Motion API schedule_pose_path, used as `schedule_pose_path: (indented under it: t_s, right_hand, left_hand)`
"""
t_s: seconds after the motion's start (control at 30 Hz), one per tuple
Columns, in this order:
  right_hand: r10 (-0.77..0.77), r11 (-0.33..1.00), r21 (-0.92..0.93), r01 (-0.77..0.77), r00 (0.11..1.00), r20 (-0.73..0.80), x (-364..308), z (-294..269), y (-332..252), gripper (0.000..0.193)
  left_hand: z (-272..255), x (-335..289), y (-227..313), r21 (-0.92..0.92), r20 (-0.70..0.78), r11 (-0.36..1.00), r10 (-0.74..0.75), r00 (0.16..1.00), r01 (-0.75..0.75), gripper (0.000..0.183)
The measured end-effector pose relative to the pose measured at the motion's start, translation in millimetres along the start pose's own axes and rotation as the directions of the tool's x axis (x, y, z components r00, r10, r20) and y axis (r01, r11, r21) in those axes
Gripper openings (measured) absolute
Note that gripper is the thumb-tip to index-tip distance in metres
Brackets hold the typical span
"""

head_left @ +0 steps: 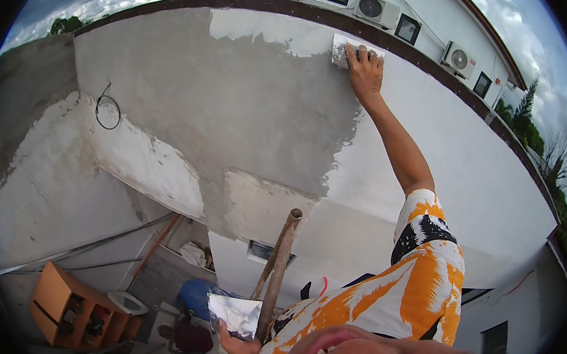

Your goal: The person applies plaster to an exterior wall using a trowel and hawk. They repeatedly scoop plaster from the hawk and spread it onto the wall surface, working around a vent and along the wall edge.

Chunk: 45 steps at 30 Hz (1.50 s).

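My right hand is raised high, its fingers wrapped over the back of a flat plastering trowel. The trowel lies against the wall near its top edge, where white coating meets bare grey cement. Smooth white coating covers the wall to the right of my arm, and a ragged white strip runs to the left of the trowel. Low down, my left hand grips a flat plate from below. White putty is spread on that plate.
Rusty scaffold pipes rise close to my left hand. Far below stand an orange wooden cabinet, a blue drum and a person in a dark red top. A black cable loop sticks out of the wall at left.
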State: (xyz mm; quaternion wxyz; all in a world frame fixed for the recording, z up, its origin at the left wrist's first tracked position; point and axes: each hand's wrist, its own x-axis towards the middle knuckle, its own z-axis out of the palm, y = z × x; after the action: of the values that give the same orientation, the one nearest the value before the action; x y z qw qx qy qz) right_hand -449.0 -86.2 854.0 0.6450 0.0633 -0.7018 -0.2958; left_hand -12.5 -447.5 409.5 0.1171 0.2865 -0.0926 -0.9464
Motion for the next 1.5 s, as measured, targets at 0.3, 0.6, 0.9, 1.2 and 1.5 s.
schedule_pose_path:
  t_s: [0.3, 0.6, 0.9, 1.2, 1.5]
  right_hand:
    - [-0.014, 0.999, 0.034, 0.009, 0.990, 0.141, -28, -22, -22, 0.043]
    - [-0.024, 0.997, -0.081, 0.019, 0.998, -0.066, -1, -1, 16, 0.042]
    - [-0.069, 0.996, -0.065, 0.066, 0.997, -0.040, 2, 1, 22, 0.045]
    - [-0.171, 0.984, 0.075, 0.159, 0.967, 0.190, -41, -17, -9, 0.051]
    - [-0.346, 0.906, 0.293, 0.306, 0.934, 0.094, -34, -29, -72, 0.042]
  left_hand:
    - [0, 3, 0, -0.017, 0.044, 0.999, -0.030, 0.999, 0.031, 0.041]
    - [-4, 6, -2, -0.013, -0.010, 0.999, -0.042, 0.999, 0.042, 0.043]
    - [-1, 4, -2, 0.019, -0.031, 1.000, 0.020, 0.999, -0.019, 0.041]
    - [15, -2, 3, 0.014, 0.010, 1.000, 0.023, 1.000, -0.023, 0.039]
    - [-6, 7, 4, -0.002, -0.046, 1.000, 0.012, 0.999, -0.012, 0.040]
